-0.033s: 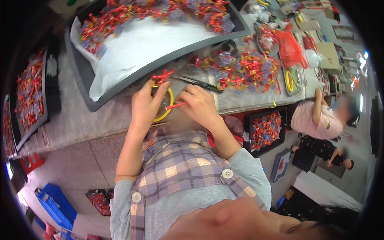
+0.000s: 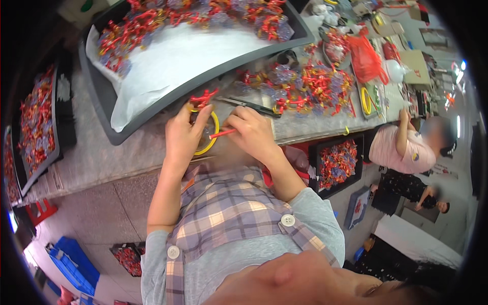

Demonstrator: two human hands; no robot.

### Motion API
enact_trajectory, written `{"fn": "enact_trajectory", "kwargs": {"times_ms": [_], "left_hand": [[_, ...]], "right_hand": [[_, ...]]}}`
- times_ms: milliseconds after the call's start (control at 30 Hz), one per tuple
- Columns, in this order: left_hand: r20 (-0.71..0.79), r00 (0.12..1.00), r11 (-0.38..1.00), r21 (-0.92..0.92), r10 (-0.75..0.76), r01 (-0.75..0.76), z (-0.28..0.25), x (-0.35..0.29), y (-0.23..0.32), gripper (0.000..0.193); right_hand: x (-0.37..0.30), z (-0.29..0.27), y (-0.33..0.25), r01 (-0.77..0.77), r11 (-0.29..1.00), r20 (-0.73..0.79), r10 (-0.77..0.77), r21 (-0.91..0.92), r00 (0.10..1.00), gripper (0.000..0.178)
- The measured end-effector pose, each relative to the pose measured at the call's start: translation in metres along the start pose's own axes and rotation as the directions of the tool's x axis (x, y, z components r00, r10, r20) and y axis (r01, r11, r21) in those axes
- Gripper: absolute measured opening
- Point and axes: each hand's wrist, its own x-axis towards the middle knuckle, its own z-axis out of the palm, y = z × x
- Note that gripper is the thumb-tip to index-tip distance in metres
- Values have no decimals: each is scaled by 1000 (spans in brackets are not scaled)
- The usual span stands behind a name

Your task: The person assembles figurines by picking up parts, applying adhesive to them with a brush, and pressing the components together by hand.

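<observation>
My left hand (image 2: 183, 131) pinches a small, glossy red figure-like plastic piece (image 2: 204, 96) between thumb and fingers, just off the near edge of a big dark tray. Between my hands is a yellow ring (image 2: 217, 126), partly hidden behind the left fingers; whether the left hand also grips it I cannot tell. In the closed fingers of my right hand (image 2: 250, 133) is a thin red stick (image 2: 222, 133), its end pointing left toward the ring. Beyond the right hand, a black-handled cutter (image 2: 254, 106) lies on the table.
The dark tray (image 2: 168, 108), lined with white paper (image 2: 183, 56), holds many red, gold and purple pieces. A loose pile of similar pieces (image 2: 325, 89) is to its right. Further right are a red plastic bag (image 2: 367, 60) and another yellow ring (image 2: 366, 100). A seated person (image 2: 399, 147) works there.
</observation>
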Motion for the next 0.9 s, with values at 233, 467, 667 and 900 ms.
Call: {"fn": "enact_trajectory", "kwargs": {"times_ms": [233,467,667,900], "left_hand": [[-94,989,988,115,116,-105,12,-3,-10,23],[-133,980,984,119,151,-136,17,-1,-6,23],[-136,979,984,108,155,-141,17,-2,-7,23],[-132,977,978,148,167,-148,15,-3,-8,24]], "right_hand": [[-15,-3,3,-87,995,-69,84,-44,994,11],[-19,-8,6,-231,957,-58,244,174,968,8],[-15,-7,-5,-253,945,-16,262,210,965,13],[-10,8,-13,-128,991,-109,124,-29,986,13]]}}
